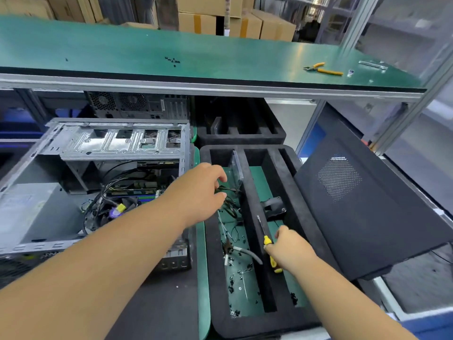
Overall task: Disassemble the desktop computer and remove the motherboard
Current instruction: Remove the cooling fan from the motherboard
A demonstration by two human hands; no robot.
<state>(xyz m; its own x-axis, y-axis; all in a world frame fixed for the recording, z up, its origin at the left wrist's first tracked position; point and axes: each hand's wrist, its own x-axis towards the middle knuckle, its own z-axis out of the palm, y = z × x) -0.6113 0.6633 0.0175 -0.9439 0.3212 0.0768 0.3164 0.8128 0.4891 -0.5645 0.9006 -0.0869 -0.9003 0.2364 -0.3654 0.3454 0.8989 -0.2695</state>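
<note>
Left hand [203,190] should drop its pinched cables [226,192] squarely into the tray [252,182], right hand [289,246] gripping the screwdriver [266,235].

You have two computer cases [98,173] [137,105] and two black foam trays [255,241] [241,123]. One screwdriver [267,241], one pair of yellow cutters [323,69], one side panel [372,212]. Loose screws [241,273]: too many to count.
</note>
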